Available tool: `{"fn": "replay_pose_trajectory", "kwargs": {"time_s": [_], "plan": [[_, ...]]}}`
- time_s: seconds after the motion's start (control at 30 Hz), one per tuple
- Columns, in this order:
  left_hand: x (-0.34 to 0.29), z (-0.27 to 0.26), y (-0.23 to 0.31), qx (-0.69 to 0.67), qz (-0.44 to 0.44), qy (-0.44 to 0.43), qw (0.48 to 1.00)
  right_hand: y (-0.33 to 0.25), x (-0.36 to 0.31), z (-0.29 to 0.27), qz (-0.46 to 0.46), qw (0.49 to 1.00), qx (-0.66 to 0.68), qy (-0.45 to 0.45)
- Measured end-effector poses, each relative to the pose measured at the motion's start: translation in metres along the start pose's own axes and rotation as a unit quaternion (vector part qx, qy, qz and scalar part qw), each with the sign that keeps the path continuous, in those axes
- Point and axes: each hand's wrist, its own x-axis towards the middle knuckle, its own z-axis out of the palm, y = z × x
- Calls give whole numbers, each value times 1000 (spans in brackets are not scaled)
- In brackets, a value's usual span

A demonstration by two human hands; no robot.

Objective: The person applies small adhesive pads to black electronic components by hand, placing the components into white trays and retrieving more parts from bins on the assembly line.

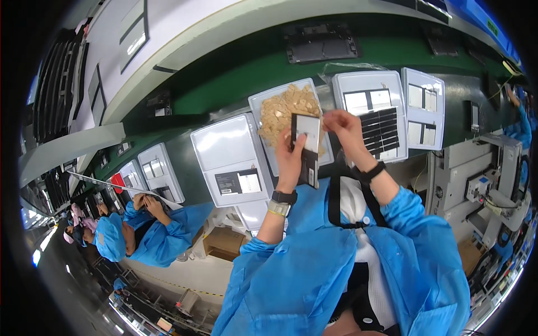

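My left hand point(290, 159) grips a flat black and white battery pack point(310, 168) with a barcode label, thumb across its white face. The pack is held upright over a white tray point(255, 103) heaped with small tan scraps point(283, 109). Just beside the pack's upper right edge, my right hand point(348, 134) has its fingertips pinched together. Whatever sits between those fingertips is too small to make out. To the left, another white tray point(216, 147) holds one more battery pack point(238, 181) lying flat.
Right of my hands, a white tray point(343, 87) carries battery packs and a row of black strips point(380, 133). Beyond it is another loaded tray point(440, 106). A black panel point(322, 46) lies on the green bench point(235, 67). A co-worker in blue point(159, 235) works at the left.
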Motion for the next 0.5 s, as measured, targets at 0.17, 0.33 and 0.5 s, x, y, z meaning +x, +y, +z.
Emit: {"fn": "replay_pose_trajectory", "kwargs": {"time_s": [0.17,0.33,0.5], "plan": [[12,2,9,57,55,61,995,-34,-18,24,-17,996,8,-89],[5,0,11,75,29,72,994,-34,-39,32,-25,994,-65,-79],[-4,-4,-9,97,11,82,992,-31,-56,42,-8,993,-99,-68]]}}
